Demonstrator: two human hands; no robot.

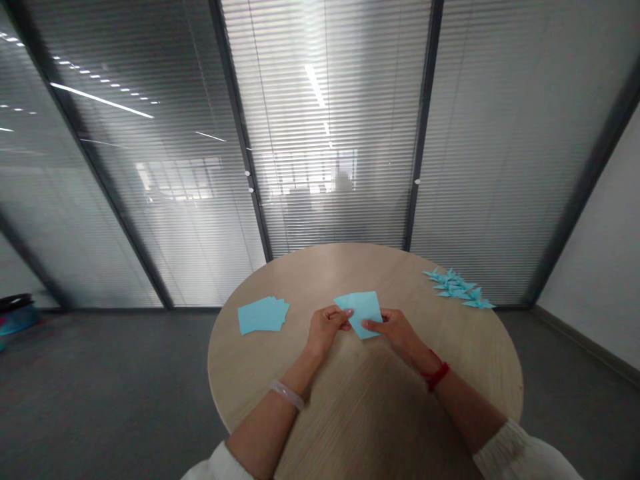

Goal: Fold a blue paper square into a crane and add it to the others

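Above the middle of the round table, both hands pinch one light blue paper sheet: left hand gripping its near left corner, right hand its near right edge. Left lies a stack of blue sheets; far right, folded blue paper figures, well apart.

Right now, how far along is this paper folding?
Done: a cluster of folded light-blue paper figures lies far right on the round wooden table. In hand: the left hand and right hand pinch one light-blue paper square. Remaining: a fanned stack of flat light-blue sheets.
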